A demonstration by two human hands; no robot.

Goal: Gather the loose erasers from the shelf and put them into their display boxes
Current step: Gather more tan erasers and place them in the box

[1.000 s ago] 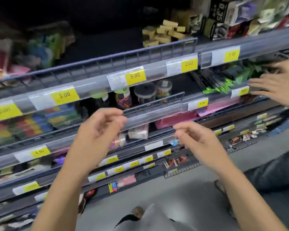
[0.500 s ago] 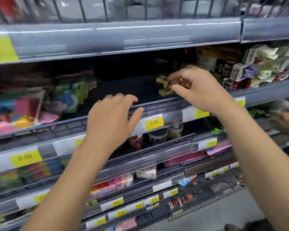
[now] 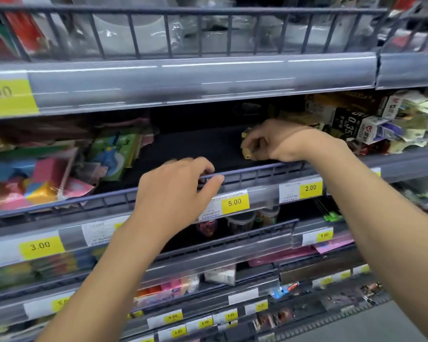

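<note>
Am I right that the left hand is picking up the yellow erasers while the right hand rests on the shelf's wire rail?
Not quite: the hands are swapped. In the head view the right hand grips the yellow erasers, and the left hand rests on the wire rail.

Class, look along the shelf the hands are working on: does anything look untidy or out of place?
Yes. Small cartons at the right end lie jumbled and tilted, not in rows, and the right hand is picking up loose yellow erasers from the bare shelf floor.

Yellow erasers (image 3: 247, 152). Grey shelf rails (image 3: 183, 80) carry yellow-and-white price tags (image 3: 234, 202) with dark numerals. Pink, green and blue packets (image 3: 47, 174) lie left; a black box (image 3: 349, 124) bears white digits.
</note>
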